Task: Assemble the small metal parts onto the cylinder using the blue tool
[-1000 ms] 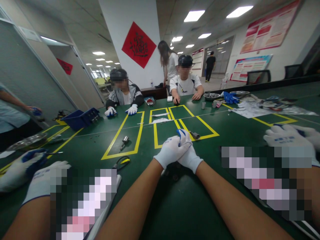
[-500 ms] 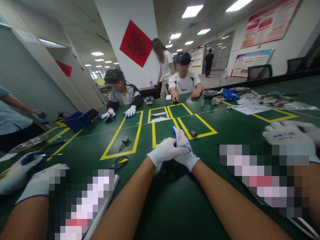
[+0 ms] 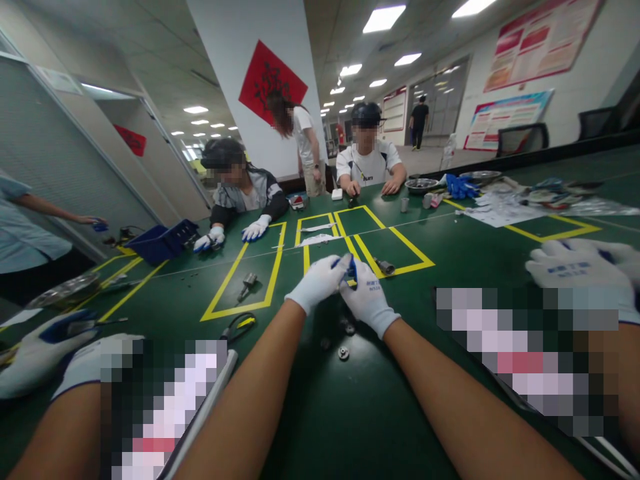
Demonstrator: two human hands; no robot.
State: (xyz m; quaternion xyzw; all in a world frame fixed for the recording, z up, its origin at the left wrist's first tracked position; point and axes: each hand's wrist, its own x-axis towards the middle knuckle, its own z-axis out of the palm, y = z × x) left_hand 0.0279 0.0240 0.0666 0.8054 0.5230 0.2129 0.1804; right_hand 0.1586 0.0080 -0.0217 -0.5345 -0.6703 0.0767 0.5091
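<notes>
Clasp looks looser now: left hand (image 3: 319, 283) and right hand (image 3: 368, 297) curled, can't tell what's gripped, metal disc (image 3: 343, 353) newly visible.

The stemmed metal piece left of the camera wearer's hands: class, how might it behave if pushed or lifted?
The metal piece would probably roll in a curve, its rounded head looking wider than its stem. Its metallic sheen suggests stiffness and fair weight for its size.

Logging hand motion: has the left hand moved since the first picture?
Yes, the left hand has shifted left, toward the yellow tape rectangle that surrounds a metal part.
</notes>
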